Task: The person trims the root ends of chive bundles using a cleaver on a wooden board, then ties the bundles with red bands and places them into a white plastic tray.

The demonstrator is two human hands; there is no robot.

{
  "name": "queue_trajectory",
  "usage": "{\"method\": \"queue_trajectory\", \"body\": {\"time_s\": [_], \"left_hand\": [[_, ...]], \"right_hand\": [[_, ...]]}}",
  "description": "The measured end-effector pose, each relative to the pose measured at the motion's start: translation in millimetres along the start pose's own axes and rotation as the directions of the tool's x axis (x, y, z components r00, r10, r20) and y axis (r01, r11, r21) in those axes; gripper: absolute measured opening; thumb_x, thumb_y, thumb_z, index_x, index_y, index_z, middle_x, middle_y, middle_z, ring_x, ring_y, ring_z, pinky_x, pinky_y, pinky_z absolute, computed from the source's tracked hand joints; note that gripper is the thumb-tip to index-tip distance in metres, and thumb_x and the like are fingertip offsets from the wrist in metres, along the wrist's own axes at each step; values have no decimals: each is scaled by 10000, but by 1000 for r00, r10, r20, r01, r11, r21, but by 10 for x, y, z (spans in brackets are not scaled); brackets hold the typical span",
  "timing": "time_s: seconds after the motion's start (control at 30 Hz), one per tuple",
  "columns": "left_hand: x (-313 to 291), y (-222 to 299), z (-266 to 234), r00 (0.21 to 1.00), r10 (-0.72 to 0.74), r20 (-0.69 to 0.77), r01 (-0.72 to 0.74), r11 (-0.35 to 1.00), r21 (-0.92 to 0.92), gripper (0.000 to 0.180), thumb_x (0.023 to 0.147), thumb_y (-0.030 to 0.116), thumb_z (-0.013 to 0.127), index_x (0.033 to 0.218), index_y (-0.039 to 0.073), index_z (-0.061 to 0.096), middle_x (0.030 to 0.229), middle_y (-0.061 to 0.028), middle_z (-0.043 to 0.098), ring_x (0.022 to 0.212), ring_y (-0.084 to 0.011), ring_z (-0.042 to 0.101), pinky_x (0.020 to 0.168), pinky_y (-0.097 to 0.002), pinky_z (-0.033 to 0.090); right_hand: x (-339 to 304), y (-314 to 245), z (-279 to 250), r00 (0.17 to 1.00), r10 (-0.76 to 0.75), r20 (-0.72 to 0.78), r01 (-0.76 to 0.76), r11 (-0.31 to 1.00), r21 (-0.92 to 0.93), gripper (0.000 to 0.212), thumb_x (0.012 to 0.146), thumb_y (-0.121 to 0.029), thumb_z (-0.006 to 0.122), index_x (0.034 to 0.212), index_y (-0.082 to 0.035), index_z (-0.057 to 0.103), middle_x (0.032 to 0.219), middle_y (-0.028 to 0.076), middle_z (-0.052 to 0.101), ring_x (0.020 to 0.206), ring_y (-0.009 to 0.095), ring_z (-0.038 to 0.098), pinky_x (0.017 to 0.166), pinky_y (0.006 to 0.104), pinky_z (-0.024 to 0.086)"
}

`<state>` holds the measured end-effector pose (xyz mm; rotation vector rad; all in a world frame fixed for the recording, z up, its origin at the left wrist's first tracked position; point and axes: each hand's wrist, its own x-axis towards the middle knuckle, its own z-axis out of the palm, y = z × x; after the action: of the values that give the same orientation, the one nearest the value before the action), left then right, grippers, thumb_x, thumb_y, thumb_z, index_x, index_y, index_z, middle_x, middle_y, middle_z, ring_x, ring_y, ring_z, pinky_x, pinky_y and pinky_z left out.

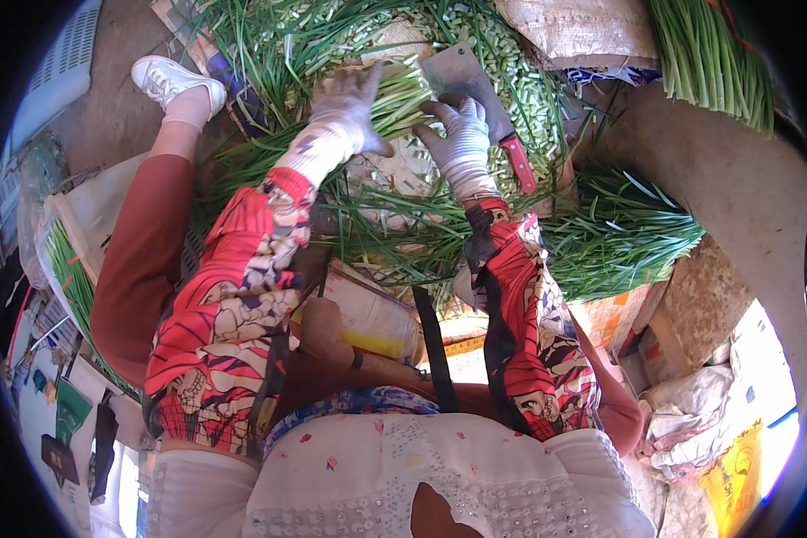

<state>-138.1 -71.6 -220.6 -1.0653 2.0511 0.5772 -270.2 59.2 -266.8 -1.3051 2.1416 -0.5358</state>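
A bunch of green chives [402,97] with pale cut ends lies at the top middle. My left hand [345,112], in a greyish-white glove, is on the bunch with fingers and thumb spread, slightly blurred. At the bunch's cut ends is my right hand [462,134], also gloved, its thumb and fingers apart at the stalk tips. Just beyond it a cleaver [468,79] with a red handle [517,164] lies flat, held by neither hand. Chopped chive pieces [522,99] are heaped around the blade. The undersides of both hands are hidden.
Long loose chives [377,215] spread below my hands, and a larger pile [619,233] lies to the right. A tied bundle [708,63] hangs over the upper right beside a woven sack [583,31]. Cardboard boxes [368,314] stand near my legs; a white shoe [177,85] is at upper left.
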Motion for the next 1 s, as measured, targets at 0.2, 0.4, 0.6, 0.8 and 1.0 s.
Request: {"method": "queue_trajectory", "body": {"time_s": [0.2,0.4,0.6,0.8,1.0], "left_hand": [[-70,-258,352,998,-30,-59,26,998,-62,1393,495,517,870,1538,125,34,1505,-222,298,1404,-371,281,1146,-489,231],[-33,-356,411,996,-39,-82,26,988,-154,1299,523,463,849,1531,118,107,1405,-205,443,1270,-340,476,1064,-385,394],[0,-309,287,999,-24,26,27,992,-124,1231,565,471,839,1525,152,136,1370,-192,482,1232,-334,517,1031,-406,424],[52,-311,309,1000,-8,22,11,989,-146,1153,610,482,835,1511,163,191,1348,-181,504,1222,-334,528,1017,-415,431],[38,-406,363,999,-14,31,20,982,-187,1162,591,423,854,1509,150,195,1356,-214,499,1219,-360,521,1027,-395,429]], "right_hand": [[24,101,120,971,138,194,-196,925,325,393,687,-341,837,978,-103,721,1172,182,477,1031,312,535,904,376,474],[12,70,305,996,91,-10,-71,839,540,216,774,-156,791,891,3,702,1144,151,518,871,237,581,831,311,492],[129,151,431,900,423,108,-330,496,803,193,824,-145,751,839,26,662,826,78,627,754,161,579,703,287,484],[222,97,312,872,485,64,-354,536,766,177,829,-155,736,880,9,693,782,79,660,708,169,583,678,310,489],[45,-209,-62,924,-180,-338,203,979,31,159,751,-271,741,847,-149,708,893,53,608,853,255,584,760,414,456]]}}
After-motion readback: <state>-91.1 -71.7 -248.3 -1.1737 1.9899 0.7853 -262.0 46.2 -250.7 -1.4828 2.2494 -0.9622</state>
